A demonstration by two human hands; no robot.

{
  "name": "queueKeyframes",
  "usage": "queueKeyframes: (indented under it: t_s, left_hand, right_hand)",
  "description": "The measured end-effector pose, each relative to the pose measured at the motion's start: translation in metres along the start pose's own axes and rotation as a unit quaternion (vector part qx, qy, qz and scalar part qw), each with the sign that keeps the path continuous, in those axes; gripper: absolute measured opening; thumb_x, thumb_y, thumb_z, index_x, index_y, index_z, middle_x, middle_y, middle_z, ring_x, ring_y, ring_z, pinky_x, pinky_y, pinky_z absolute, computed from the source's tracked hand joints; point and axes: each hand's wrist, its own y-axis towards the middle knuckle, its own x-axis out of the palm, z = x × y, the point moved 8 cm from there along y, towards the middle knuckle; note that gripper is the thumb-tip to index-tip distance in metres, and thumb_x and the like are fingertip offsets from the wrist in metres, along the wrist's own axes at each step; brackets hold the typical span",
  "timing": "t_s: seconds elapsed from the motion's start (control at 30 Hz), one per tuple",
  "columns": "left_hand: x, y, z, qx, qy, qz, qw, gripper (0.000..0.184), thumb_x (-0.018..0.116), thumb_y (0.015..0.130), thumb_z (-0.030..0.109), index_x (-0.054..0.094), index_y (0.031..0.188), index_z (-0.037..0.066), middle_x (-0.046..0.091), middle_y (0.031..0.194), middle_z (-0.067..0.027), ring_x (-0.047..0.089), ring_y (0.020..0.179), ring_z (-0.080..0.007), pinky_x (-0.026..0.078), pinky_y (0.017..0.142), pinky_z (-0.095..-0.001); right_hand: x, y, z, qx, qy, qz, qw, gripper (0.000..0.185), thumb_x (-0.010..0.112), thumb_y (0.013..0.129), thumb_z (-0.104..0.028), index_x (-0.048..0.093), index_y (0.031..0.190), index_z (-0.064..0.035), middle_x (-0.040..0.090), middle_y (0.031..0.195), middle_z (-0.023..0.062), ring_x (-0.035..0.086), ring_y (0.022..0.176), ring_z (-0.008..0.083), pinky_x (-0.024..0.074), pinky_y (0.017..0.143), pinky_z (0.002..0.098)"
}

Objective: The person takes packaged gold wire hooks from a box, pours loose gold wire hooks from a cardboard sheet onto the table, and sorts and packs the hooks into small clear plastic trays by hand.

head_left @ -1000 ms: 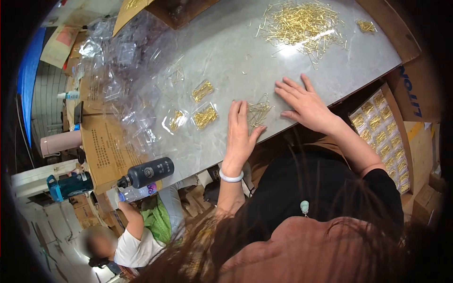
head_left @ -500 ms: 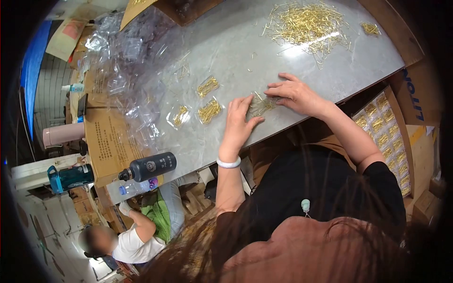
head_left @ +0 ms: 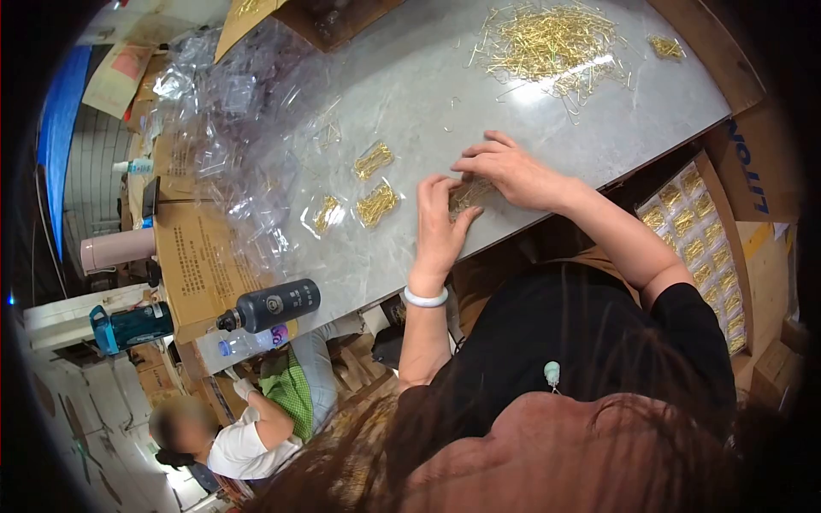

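A small clear plastic pack with thin gold hooks in it [head_left: 466, 197] lies near the table's front edge, partly covered by both hands. My left hand [head_left: 439, 224], a pale bangle at its wrist, grips the pack's left side between thumb and fingers. Over the pack's right and far side reaches my right hand [head_left: 513, 173], palm down, fingers stretched out and somewhat apart; its fingertips touch or hover over the pack, I cannot tell which. Left of my hands lie filled packs of gold hooks [head_left: 376, 203]. A large heap of loose gold hooks [head_left: 556, 47] sits farther back.
Many clear plastic cases [head_left: 239, 111] pile up at the left. A dark bottle [head_left: 274, 305] lies towards the table's left front. On the right, a carton [head_left: 727, 248] holds rows of filled packs. Another person [head_left: 256, 436] sits at lower left.
My right hand has moved left, farther over the pack and nearer my left hand. My left hand has shifted slightly right, and less of the pack shows.
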Motion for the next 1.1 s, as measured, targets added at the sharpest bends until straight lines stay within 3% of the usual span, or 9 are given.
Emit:
queueKeyframes:
  t_s: [0.1, 0.3, 0.4, 0.7, 0.8, 0.9, 1.1]
  left_hand:
    - [-0.009, -0.001, 0.015, 0.036, 0.134, 0.046, 0.989, 0.053, 0.084, 0.071, 0.014, 0.062, 0.118, 0.004, 0.055, 0.124, -0.0141, 0.051, 0.111, -0.0342, 0.045, 0.094, -0.0409]
    - [-0.004, -0.002, 0.009, 0.008, 0.14, -0.035, 0.99, 0.051, 0.084, 0.069, 0.011, 0.064, 0.115, 0.001, 0.055, 0.123, -0.0172, 0.05, 0.116, -0.0364, 0.045, 0.096, -0.0436]
    - [-0.005, -0.007, 0.004, -0.007, 0.095, -0.031, 0.995, 0.043, 0.081, 0.074, 0.009, 0.066, 0.113, 0.001, 0.057, 0.117, -0.0162, 0.055, 0.108, -0.0344, 0.047, 0.092, -0.0416]
    - [0.0, -0.009, 0.002, -0.007, 0.058, -0.031, 0.998, 0.039, 0.079, 0.075, 0.004, 0.065, 0.112, 0.0, 0.058, 0.11, -0.0147, 0.061, 0.091, -0.0282, 0.052, 0.079, -0.0367]
    - [0.001, -0.009, -0.003, -0.06, 0.024, -0.059, 0.996, 0.045, 0.078, 0.074, 0.0, 0.061, 0.116, -0.002, 0.056, 0.114, -0.0179, 0.061, 0.097, -0.0325, 0.052, 0.083, -0.0394]
    - [-0.001, -0.01, -0.004, -0.073, 0.001, -0.045, 0.996, 0.051, 0.077, 0.074, -0.003, 0.059, 0.121, -0.001, 0.055, 0.115, -0.0171, 0.061, 0.094, -0.0299, 0.052, 0.081, -0.0375]
    - [-0.001, -0.001, 0.002, -0.076, -0.01, -0.063, 0.995, 0.051, 0.077, 0.074, -0.002, 0.059, 0.122, 0.0, 0.055, 0.114, -0.0171, 0.06, 0.092, -0.0303, 0.051, 0.083, -0.0388]
  right_hand:
    - [0.0, 0.004, -0.002, -0.001, 0.036, -0.086, 0.996, 0.039, 0.056, 0.089, 0.001, 0.058, 0.127, -0.0067, 0.064, 0.112, 0.0114, 0.052, 0.123, 0.0287, 0.0278, 0.116, 0.0496]
    - [-0.032, -0.029, -0.005, 0.022, -0.069, 0.085, 0.994, 0.041, 0.075, 0.079, -0.015, 0.063, 0.117, -0.01, 0.061, 0.109, 0.0079, 0.054, 0.113, 0.0286, 0.0342, 0.106, 0.0466]
    - [-0.048, -0.056, -0.006, 0.08, -0.125, 0.086, 0.985, 0.046, 0.081, 0.072, -0.022, 0.066, 0.114, -0.0115, 0.06, 0.105, 0.0062, 0.054, 0.106, 0.0265, 0.0357, 0.101, 0.0434]
    - [-0.031, -0.038, 0.002, 0.054, -0.116, 0.105, 0.986, 0.031, 0.083, 0.067, -0.022, 0.071, 0.093, -0.0125, 0.063, 0.089, 0.0006, 0.056, 0.097, 0.0222, 0.0389, 0.095, 0.0404]
    - [-0.016, -0.024, 0.001, 0.028, -0.063, 0.084, 0.994, 0.032, 0.082, 0.068, -0.018, 0.069, 0.097, -0.0094, 0.063, 0.092, 0.0031, 0.056, 0.094, 0.0244, 0.04, 0.093, 0.0412]
    - [-0.02, -0.018, 0.006, 0.081, -0.011, 0.066, 0.994, 0.036, 0.08, 0.071, -0.017, 0.069, 0.105, -0.0103, 0.063, 0.102, 0.0042, 0.056, 0.1, 0.0253, 0.0401, 0.095, 0.0421]
    - [-0.01, -0.012, -0.012, -0.007, -0.127, 0.029, 0.991, 0.038, 0.076, 0.079, -0.021, 0.068, 0.115, -0.0149, 0.06, 0.114, 0.0045, 0.051, 0.112, 0.0263, 0.0382, 0.099, 0.0418]
